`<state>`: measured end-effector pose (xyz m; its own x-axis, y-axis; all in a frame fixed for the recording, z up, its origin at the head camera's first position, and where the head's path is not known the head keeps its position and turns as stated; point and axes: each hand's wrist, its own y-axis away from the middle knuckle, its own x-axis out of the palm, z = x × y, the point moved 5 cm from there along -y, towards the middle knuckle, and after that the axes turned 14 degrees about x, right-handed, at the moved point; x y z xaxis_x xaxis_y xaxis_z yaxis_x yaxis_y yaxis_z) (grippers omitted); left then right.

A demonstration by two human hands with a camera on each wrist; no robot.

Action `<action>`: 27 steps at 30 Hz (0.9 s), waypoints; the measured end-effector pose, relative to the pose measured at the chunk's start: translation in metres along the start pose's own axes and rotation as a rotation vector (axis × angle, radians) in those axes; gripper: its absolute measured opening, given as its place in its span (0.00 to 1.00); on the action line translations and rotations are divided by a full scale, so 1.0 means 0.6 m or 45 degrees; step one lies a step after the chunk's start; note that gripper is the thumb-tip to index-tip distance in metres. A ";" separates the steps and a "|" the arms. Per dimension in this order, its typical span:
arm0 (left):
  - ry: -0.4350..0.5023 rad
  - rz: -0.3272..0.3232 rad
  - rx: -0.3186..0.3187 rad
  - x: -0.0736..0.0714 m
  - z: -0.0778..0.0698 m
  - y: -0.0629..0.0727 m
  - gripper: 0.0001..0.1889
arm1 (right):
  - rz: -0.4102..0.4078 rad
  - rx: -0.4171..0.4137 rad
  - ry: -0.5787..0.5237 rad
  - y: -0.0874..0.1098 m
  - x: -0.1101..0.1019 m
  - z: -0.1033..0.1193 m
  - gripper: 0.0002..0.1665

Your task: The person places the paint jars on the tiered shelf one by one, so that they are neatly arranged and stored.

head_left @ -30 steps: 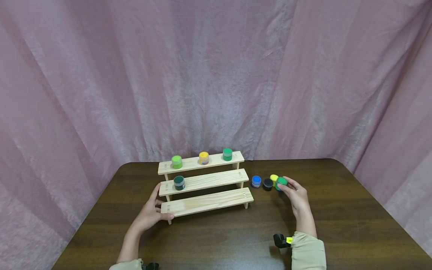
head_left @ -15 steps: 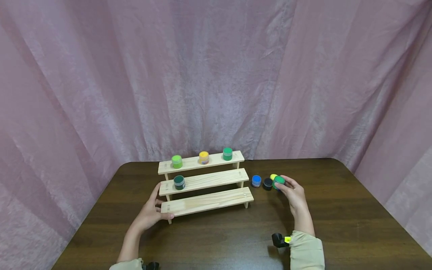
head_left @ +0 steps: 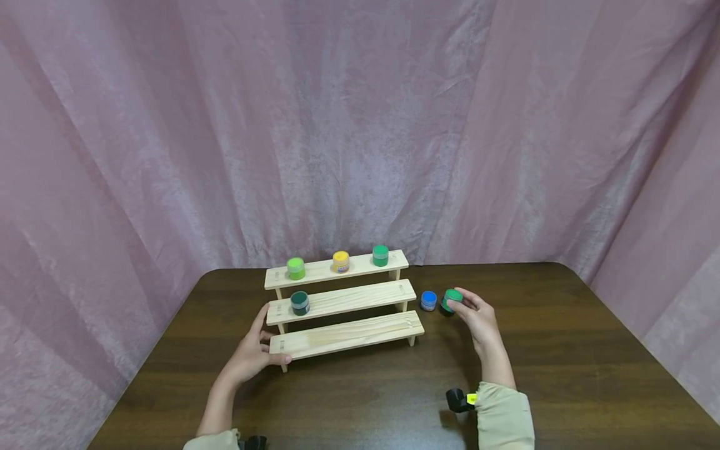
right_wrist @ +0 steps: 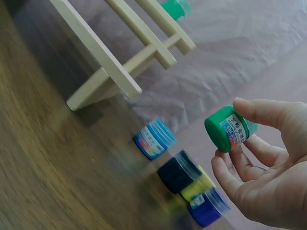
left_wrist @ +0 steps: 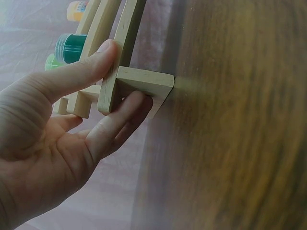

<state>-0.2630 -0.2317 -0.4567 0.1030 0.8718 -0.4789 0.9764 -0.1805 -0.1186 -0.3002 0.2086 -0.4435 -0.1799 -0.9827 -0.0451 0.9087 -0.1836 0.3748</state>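
A three-tier wooden display rack (head_left: 345,337) stands on the table, its left end in the grip of my left hand (head_left: 247,355). In the left wrist view the thumb lies on the lowest shelf and fingers bend against its leg (left_wrist: 144,79). My right hand (head_left: 477,319) pinches a green paint jar (right_wrist: 226,128) between thumb and fingers, raised over the other jars. Below it in the right wrist view are a blue jar (right_wrist: 154,139), a black jar (right_wrist: 178,171), a yellow jar (right_wrist: 199,184) and a dark blue jar (right_wrist: 208,207). The head view hides most of these behind hand and jar.
Light green (head_left: 295,269), yellow-orange (head_left: 340,262) and green (head_left: 380,255) jars stand on the top shelf. A dark green jar (head_left: 300,303) sits at the left of the middle shelf. Pink curtains (head_left: 360,137) hang behind the brown table (head_left: 360,400).
My right hand has carried the green jar leftward, from beside the yellow jar to over the black one, toward the rack. The left hand keeps its grip on the rack.
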 end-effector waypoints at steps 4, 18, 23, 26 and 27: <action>0.008 -0.006 -0.001 0.000 -0.003 0.000 0.67 | 0.009 -0.025 0.019 0.000 0.013 0.007 0.35; 0.029 -0.012 -0.005 0.000 -0.001 0.001 0.66 | -0.006 -0.066 0.096 0.002 0.031 0.011 0.33; 0.028 -0.016 -0.007 -0.001 0.000 0.002 0.67 | 0.018 -0.088 0.112 0.007 0.047 0.014 0.32; 0.025 -0.009 -0.002 -0.002 -0.001 0.002 0.67 | 0.033 -0.102 0.109 0.008 0.058 0.015 0.33; 0.025 -0.009 -0.002 -0.002 -0.001 0.002 0.67 | 0.037 -0.105 0.103 0.008 0.062 0.016 0.33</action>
<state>-0.2618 -0.2325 -0.4560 0.1002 0.8819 -0.4607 0.9774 -0.1737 -0.1201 -0.3060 0.1715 -0.4347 -0.1252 -0.9859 -0.1113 0.9416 -0.1534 0.2999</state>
